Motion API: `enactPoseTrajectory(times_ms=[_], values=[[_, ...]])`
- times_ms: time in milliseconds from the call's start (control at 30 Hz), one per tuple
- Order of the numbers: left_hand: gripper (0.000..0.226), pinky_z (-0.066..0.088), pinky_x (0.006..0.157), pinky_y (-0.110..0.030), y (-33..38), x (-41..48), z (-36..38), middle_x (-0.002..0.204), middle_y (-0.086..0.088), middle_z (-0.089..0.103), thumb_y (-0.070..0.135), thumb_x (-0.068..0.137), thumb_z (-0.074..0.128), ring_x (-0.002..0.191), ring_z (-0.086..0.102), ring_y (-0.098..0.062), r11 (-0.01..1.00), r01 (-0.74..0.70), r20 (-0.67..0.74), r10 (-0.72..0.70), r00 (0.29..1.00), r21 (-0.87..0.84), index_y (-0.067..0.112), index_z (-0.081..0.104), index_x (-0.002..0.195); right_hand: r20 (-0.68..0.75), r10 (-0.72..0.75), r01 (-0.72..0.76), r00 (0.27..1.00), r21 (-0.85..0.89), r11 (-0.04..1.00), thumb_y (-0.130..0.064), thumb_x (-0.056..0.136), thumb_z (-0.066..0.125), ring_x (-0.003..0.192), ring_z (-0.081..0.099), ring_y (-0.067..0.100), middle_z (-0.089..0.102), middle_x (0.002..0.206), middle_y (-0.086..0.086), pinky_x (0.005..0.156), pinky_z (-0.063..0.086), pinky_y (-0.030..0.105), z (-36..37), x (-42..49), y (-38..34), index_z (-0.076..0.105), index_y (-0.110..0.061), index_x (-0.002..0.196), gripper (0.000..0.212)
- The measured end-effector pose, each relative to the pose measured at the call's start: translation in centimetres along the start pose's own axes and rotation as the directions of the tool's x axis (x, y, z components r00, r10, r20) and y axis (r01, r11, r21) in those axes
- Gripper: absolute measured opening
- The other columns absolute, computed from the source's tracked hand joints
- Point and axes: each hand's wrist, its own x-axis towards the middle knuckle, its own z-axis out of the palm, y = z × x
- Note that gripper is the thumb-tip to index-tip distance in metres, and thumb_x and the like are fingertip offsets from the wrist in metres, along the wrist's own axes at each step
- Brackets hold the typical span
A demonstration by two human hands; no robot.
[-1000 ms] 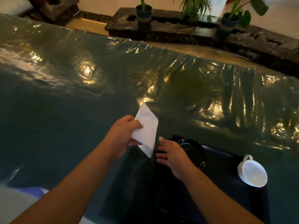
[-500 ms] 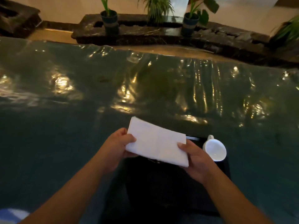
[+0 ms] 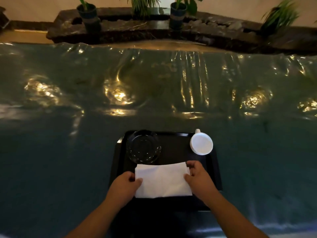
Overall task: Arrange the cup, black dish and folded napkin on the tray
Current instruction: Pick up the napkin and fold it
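1. Head camera view: two bare forearms reach in from the near edge toward a black tray (image 3: 216,170) on a desk (image 3: 51,152) draped in glossy, wrinkled plastic sheeting.
2. At the tray's near half, the left hand (image 3: 126,183) and right hand (image 3: 199,177) each pinch a short end of the folded napkin (image 3: 163,181), thumbs on top and fingers curled at its edges; both grips are closed on the napkin, apparently to keep it flat and square to the tray's front edge. Whether it already rests fully on the tray cannot be told.
3. Just beyond the napkin, at the far left of the tray, sits the black dish (image 3: 144,146), its near rim close to the napkin's far edge.
4. At the far right corner stands the white cup (image 3: 201,143), handle pointing away, well apart from the dish, leaving the middle free.
5. Judged from this layout, only releasing the napkin remains.
6. Farther back, potted plants (image 3: 89,12) line a dark stone ledge (image 3: 120,30).
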Motion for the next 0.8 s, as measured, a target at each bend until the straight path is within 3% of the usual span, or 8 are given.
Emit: enactPoseTrajectory(times_ms=[100,167,233,300,433,533,667,800], values=[[0.022,0.051,0.066,-0.032,-0.3,-0.5,0.8,0.095,0.01,0.061,0.042,0.089,0.07,0.08,0.061,-0.008,0.987,-0.106,-0.14,0.123,0.982,0.122,0.029,0.056,0.101,-0.099,-0.081,0.06,0.992,-0.196,0.979,-0.013,0.089,0.067,0.102,0.062,0.017,0.064,0.113,-0.004,0.085,0.05,0.034,0.6,-1.0,0.2,0.047,-0.024,0.139,0.055],[0.028,0.052,0.071,-0.029,-0.7,-0.6,1.5,0.106,0.011,0.055,0.042,0.088,0.069,0.089,0.058,-0.009,0.933,-0.244,-0.175,0.296,0.939,0.266,0.03,0.055,0.109,-0.117,-0.27,0.205,0.956,-0.394,0.896,-0.017,0.087,0.067,0.113,0.056,0.021,0.059,0.124,-0.001,0.094,0.052,0.039,1.0,-1.8,0.6,0.051,-0.025,0.138,0.054],[0.032,0.054,0.08,-0.029,-1.0,-0.5,2.4,0.116,0.01,0.053,0.044,0.087,0.067,0.103,0.055,-0.012,0.812,-0.392,-0.089,0.471,0.877,0.432,0.031,0.059,0.115,0.004,-0.415,0.352,0.91,-0.536,0.767,-0.023,0.088,0.064,0.117,0.052,0.023,0.056,0.13,0.0,0.099,0.051,0.041,1.5,-2.0,1.1,0.053,-0.027,0.137,0.051],[0.036,0.057,0.079,-0.033,-1.3,-0.1,3.0,0.118,0.007,0.06,0.048,0.08,0.069,0.103,0.061,-0.018,0.686,-0.473,0.013,0.56,0.828,0.552,0.032,0.066,0.112,0.134,-0.437,0.428,0.889,-0.581,0.693,-0.029,0.09,0.06,0.123,0.05,0.023,0.054,0.138,-0.002,0.104,0.046,0.038,1.9,-1.7,1.6,0.053,-0.029,0.14,0.05],[0.036,0.059,0.072,-0.036,-1.1,0.4,3.0,0.117,0.002,0.067,0.054,0.075,0.064,0.096,0.067,-0.021,0.543,-0.484,0.113,0.577,0.809,0.686,0.032,0.07,0.104,0.296,-0.363,0.464,0.883,-0.665,0.586,-0.031,0.094,0.053,0.129,0.048,0.024,0.051,0.145,-0.001,0.107,0.043,0.037,2.1,-1.0,1.7,0.052,-0.029,0.144,0.05],[0.042,0.059,0.077,-0.041,-0.5,1.2,1.6,0.12,-0.003,0.068,0.051,0.08,0.054,0.099,0.066,-0.025,0.576,-0.467,0.005,0.626,0.78,0.67,0.025,0.071,0.108,0.283,-0.386,0.467,0.878,-0.686,0.558,-0.033,0.097,0.051,0.133,0.045,0.023,0.048,0.15,0.001,0.11,0.04,0.036,2.2,-0.5,0.1,0.047,-0.028,0.148,0.051],[0.063,0.052,0.102,-0.054,0.0,3.4,-1.2,0.15,-0.014,0.054,0.055,0.084,0.063,0.13,0.055,-0.035,0.682,-0.354,-0.134,0.553,0.822,0.641,0.02,0.059,0.137,0.355,-0.45,0.564,0.819,-0.643,0.518,-0.035,0.101,0.05,0.156,0.015,0.026,0.022,0.169,0.002,0.126,0.015,0.043,3.9,0.6,-3.8,0.024,-0.034,0.161,0.065],[0.082,0.029,0.122,-0.054,1.1,5.2,-3.2,0.165,-0.018,0.033,0.068,0.087,0.062,0.151,0.032,-0.037,0.66,-0.292,-0.067,0.462,0.885,0.693,0.022,0.046,0.153,0.478,-0.409,0.627,0.777,-0.649,0.431,-0.033,0.104,0.048,0.158,-0.004,0.028,0.003,0.173,0.004,0.125,0.0,0.048,6.1,2.3,-7.3,0.012,-0.032,0.163,0.07]])
